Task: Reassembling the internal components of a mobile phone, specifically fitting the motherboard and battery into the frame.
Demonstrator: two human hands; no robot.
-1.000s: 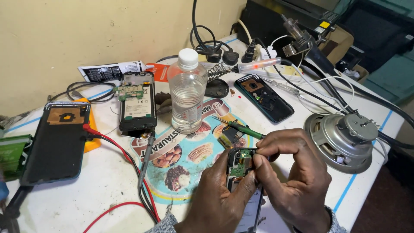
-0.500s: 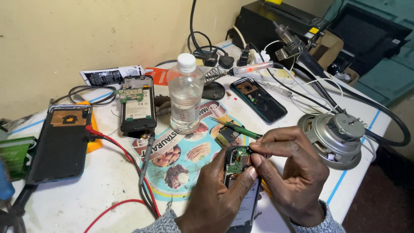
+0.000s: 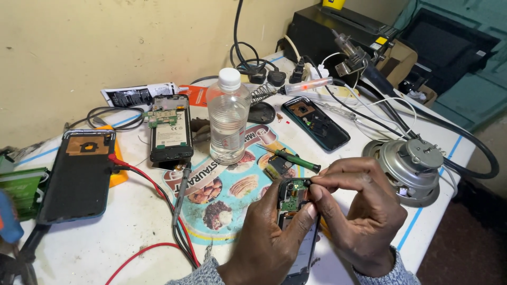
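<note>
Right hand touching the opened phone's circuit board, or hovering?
Touching. The head view shows the right hand with its fingertips pinched on the top edge of the opened phone, which the left hand grips.

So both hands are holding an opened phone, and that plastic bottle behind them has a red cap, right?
Not quite. The head view shows the bottle with a white cap, not red. The rest holds: the left hand and right hand hold the opened phone, in front of the bottle.
</note>
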